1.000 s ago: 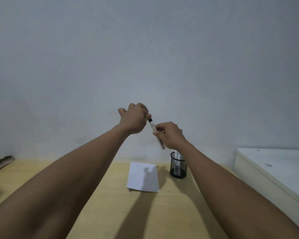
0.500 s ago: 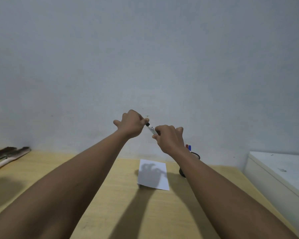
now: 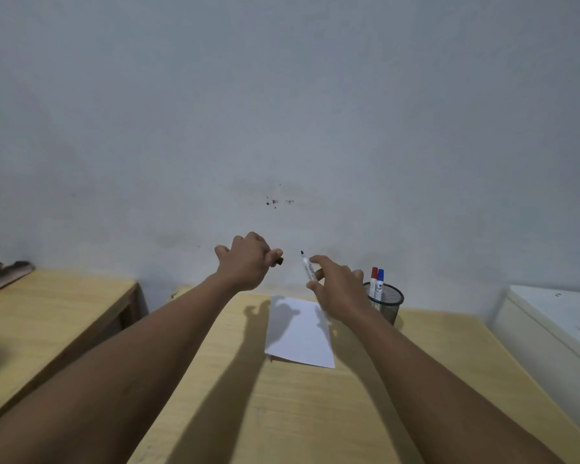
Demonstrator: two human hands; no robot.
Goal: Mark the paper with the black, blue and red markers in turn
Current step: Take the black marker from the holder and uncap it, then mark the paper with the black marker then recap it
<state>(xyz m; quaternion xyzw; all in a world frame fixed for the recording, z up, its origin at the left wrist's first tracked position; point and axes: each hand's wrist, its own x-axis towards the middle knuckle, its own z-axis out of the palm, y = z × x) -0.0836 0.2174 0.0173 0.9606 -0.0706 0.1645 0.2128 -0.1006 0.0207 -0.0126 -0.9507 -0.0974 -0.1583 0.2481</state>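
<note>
Pale wood makes up the worktop [image 3: 282,413], which runs back to a grey wall [image 3: 282,112], and a white sheet of paper [image 3: 300,336] lies flat on it near the back edge, its surface partly covered by the shadows of the hands. Both arms reach forward above the paper. The left hand [image 3: 246,261] is curled closed and pinches a small black cap [image 3: 278,261] between thumb and fingertip. The right hand [image 3: 337,284] grips the uncapped black marker [image 3: 308,267] by its white barrel, with the dark tip pointing up and toward the wall; cap and tip are apart, with a clear gap between them. Just right of the paper, toward the back right of the worktop, stands a black mesh pen cup [image 3: 387,301], partly hidden by the right wrist, holding a red marker [image 3: 374,274] and a blue marker [image 3: 380,276] upright side by side. A second wooden table [image 3: 47,316] sits off to the left, and a white cabinet [image 3: 556,323] at the right.
</note>
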